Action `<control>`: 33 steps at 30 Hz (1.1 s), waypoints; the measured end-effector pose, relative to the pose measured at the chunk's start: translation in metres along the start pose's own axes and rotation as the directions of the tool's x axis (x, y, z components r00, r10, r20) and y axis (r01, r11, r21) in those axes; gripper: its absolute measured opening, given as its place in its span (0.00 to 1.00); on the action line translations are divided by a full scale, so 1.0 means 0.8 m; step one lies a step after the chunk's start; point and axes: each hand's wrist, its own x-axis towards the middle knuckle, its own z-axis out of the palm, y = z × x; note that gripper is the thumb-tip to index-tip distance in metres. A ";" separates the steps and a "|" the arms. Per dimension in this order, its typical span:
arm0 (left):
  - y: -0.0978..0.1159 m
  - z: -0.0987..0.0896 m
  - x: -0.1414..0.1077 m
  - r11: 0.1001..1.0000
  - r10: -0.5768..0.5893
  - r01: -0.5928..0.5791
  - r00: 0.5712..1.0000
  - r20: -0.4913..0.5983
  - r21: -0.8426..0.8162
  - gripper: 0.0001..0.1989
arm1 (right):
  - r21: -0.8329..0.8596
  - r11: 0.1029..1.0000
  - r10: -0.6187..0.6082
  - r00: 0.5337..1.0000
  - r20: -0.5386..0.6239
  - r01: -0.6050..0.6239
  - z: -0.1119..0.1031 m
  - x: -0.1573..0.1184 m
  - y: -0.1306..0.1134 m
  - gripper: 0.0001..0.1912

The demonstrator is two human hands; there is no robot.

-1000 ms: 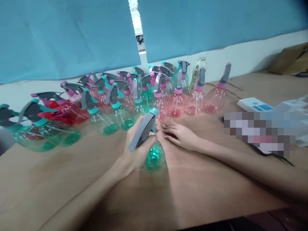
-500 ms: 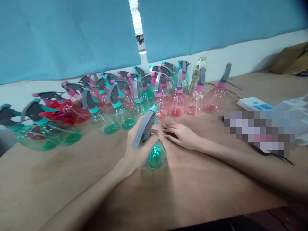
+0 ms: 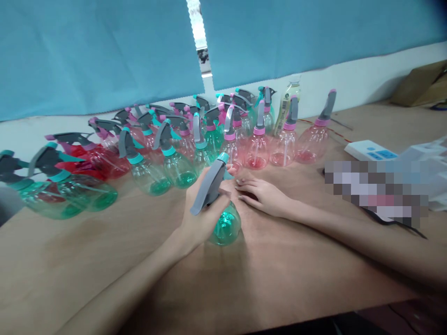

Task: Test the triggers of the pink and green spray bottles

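My left hand [image 3: 201, 211] is wrapped round the neck of a green spray bottle [image 3: 227, 225] with a grey and teal trigger head. The bottle's base is at the tabletop in the middle of the view, and my fingers hide part of its neck. To its right, my right hand [image 3: 262, 196] rests on the table with fingers stretched out, holding nothing. Just beyond stand clear green spray bottles [image 3: 179, 170] with teal collars and pink spray bottles [image 3: 256, 151] with pink collars.
Many more spray bottles crowd the back and left, with red plastic [image 3: 82, 160] among them. A labelled drink bottle [image 3: 287, 107] stands behind. On the right are a white box with blue markings [image 3: 370, 151], clear plastic bags [image 3: 428, 163], a blurred-out item and a cardboard box [image 3: 419, 86].
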 end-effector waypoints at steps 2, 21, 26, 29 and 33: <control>0.000 0.000 0.000 1.000 0.002 -0.002 1.000 0.000 -0.002 0.06 | -0.005 1.000 0.000 1.000 0.003 0.000 0.000 0.000 0.001 0.14; -0.006 0.002 -0.002 0.995 0.008 -0.008 1.000 -0.002 -0.095 0.05 | 0.002 1.000 -0.003 1.000 0.004 0.003 0.001 0.000 0.001 0.15; -0.008 0.003 -0.002 0.994 -0.001 0.000 1.000 -0.003 -0.108 0.05 | -0.001 1.000 0.001 1.000 0.013 -0.001 0.000 0.000 0.000 0.15; -0.008 0.003 -0.002 0.993 -0.019 0.020 1.000 0.005 -0.117 0.06 | 0.001 1.000 0.000 1.000 0.011 0.000 0.000 0.000 0.000 0.15; -0.003 0.002 -0.001 0.994 -0.030 0.031 0.999 0.011 -0.105 0.06 | -0.001 1.000 0.002 1.000 0.013 -0.002 0.000 0.000 0.001 0.15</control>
